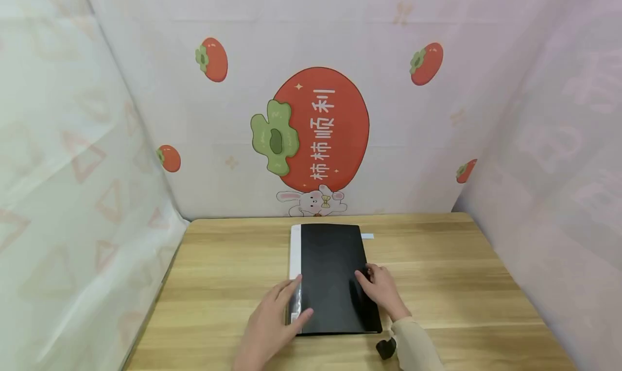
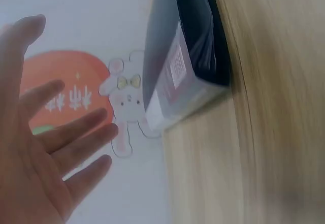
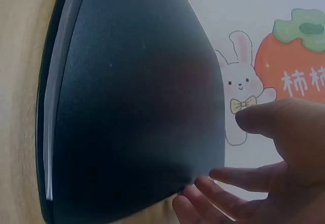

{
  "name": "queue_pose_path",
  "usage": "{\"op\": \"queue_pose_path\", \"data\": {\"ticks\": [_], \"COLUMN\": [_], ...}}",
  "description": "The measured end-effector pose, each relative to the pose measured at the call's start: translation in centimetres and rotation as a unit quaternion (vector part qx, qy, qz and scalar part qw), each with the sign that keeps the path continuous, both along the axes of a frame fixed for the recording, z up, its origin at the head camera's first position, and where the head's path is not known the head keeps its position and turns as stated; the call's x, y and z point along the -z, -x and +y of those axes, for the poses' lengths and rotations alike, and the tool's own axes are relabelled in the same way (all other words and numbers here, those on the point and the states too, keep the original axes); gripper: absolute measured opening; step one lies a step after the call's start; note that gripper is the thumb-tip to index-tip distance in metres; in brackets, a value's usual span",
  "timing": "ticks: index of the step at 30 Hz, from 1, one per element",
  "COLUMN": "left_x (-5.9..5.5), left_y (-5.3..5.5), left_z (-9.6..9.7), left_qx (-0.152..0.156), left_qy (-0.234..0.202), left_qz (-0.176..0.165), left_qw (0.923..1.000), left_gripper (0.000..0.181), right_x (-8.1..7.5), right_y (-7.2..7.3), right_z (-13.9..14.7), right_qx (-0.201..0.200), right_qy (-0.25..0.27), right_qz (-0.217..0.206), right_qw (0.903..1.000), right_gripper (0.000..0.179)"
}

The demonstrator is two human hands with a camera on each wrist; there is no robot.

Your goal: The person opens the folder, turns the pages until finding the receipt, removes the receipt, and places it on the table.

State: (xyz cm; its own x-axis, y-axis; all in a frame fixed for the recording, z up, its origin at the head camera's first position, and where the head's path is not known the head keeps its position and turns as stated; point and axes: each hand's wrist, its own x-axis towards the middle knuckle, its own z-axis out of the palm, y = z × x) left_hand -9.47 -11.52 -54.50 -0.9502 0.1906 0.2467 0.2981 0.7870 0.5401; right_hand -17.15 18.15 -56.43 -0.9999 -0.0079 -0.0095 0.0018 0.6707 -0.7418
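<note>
Nearest, btm of the head frame, right of ctr: small black thing (image 1: 386,348) by the cuff of a pale sleeve (image 1: 418,344). L hand (image 1: 269,325), lower ctr-left, was spread wide, thumb well off the fingers, nothing in its hold; left wrist view had its fingertips apart from the folder. R hand (image 1: 382,289), lower right of ctr, was loose, thumb well off the fingers, nothing pinched; fingertips were at the folder's right edge, firm contact hard to tell.

Black folder (image 1: 330,274) lay lower ctr, whitish strip down its left edge, far edge just short of the table's back edge, so little room there. Pale slip (image 1: 367,236) lay just past its upper-right edge. Table (image 1: 486,306) wood ran wide L & R, to slanting side edges. Beyond, cloth wall (image 1: 389,144) w/ big red fruit print rose behind.
</note>
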Motion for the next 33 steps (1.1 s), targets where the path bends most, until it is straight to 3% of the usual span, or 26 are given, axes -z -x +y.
{"op": "queue_pose_path", "data": {"ticks": [3,5,11,16,23,33], "left_x": [-0.1,0.0,0.3,0.3,-0.3,-2.7], "left_y": [-0.6,-0.9,-1.1,-0.7,-0.7,-0.1], "left_z": [0.6,1.0,2.1,3.2,4.4,5.9], "left_qx": [0.038,0.059,0.121,0.175,0.217,0.275], "left_qy": [0.008,0.021,0.033,0.039,0.055,0.075], "left_qz": [0.057,0.077,0.082,0.108,0.103,0.104], "left_qw": [0.9976,0.9950,0.9887,0.9779,0.9691,0.9527], "left_gripper": [0.071,0.068,0.069,0.077,0.076,0.058], "right_x": [0.4,0.7,1.4,1.2,-0.6,-3.9], "right_y": [0.6,0.8,1.6,2.1,2.0,2.1], "right_z": [-0.3,-0.4,0.2,1.0,1.6,1.8], "right_qx": [-0.001,0.003,0.023,0.046,0.072,0.014], "right_qy": [0.010,0.018,0.048,0.068,0.124,0.181], "right_qz": [-0.014,-0.017,-0.027,-0.022,-0.016,-0.037], "right_qw": [0.9999,0.9997,0.9982,0.9964,0.9896,0.9828], "right_gripper": [0.063,0.065,0.060,0.051,0.038,0.037]}}
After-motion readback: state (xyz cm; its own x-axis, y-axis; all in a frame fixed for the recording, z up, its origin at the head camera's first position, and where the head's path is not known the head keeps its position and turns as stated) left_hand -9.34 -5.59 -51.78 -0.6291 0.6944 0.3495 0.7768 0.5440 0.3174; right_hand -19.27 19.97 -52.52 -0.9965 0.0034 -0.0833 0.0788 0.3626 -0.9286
